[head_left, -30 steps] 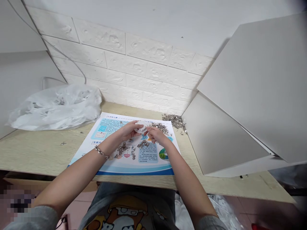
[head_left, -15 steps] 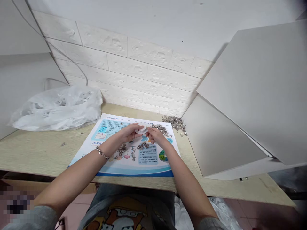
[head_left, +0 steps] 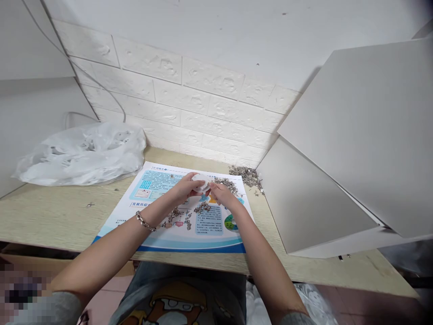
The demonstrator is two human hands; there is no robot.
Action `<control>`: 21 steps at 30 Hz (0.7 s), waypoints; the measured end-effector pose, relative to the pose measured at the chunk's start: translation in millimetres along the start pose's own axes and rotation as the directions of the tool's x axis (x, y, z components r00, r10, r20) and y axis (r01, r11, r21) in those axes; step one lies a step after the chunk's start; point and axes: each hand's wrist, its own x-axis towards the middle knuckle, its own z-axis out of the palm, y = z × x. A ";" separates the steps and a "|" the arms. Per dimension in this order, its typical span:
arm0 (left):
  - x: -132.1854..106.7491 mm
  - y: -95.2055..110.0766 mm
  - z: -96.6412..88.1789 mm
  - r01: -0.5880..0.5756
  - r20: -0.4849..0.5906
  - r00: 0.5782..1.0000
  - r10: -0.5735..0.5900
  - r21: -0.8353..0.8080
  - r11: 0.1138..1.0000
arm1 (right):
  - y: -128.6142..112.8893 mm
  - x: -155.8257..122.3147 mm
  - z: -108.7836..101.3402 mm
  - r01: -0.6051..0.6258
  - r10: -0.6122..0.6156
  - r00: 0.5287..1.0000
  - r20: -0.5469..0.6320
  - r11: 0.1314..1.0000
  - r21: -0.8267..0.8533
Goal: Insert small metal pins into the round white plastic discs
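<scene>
My left hand [head_left: 184, 188] grips a small white round plastic part [head_left: 200, 182] from the near side, with the fingers curled over it. My right hand [head_left: 223, 196] pinches at the part's right edge, and its fingertips hide whatever they may hold there. Both hands hover over a printed blue-and-white paper sheet [head_left: 216, 239]. Small metal parts [head_left: 203, 207] lie in loose clusters on the sheet beneath and beside my hands. A chain bracelet [head_left: 145, 221] circles my left wrist.
A heap of metal parts [head_left: 246, 176] lies on the wooden desk [head_left: 67, 221] beyond the sheet. A white plastic bag [head_left: 81, 155] stands at the left against a white brick-textured wall [head_left: 189, 104]. Large grey panels [head_left: 355, 135] lean in at the right.
The white part has turned slightly in my fingers and shows more of its rounded side. The whole scene sits a little lower in the view as my head tilts up.
</scene>
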 end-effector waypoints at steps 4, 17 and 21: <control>1.0 -1.7 0.9 -0.027 -0.041 0.999 0.027 0.011 1.000 | 0.5 0.9 0.1 0.015 -0.017 0.999 -0.030 0.996 -0.083; 7.8 -7.3 4.8 -0.050 0.061 0.997 0.055 -0.080 0.996 | 8.7 4.4 1.6 -0.034 0.044 0.997 -0.065 0.987 0.157; 7.7 -8.1 2.6 -0.037 0.104 0.993 0.050 -0.129 0.991 | 10.8 5.7 3.5 -0.004 0.016 0.998 -0.064 0.986 0.169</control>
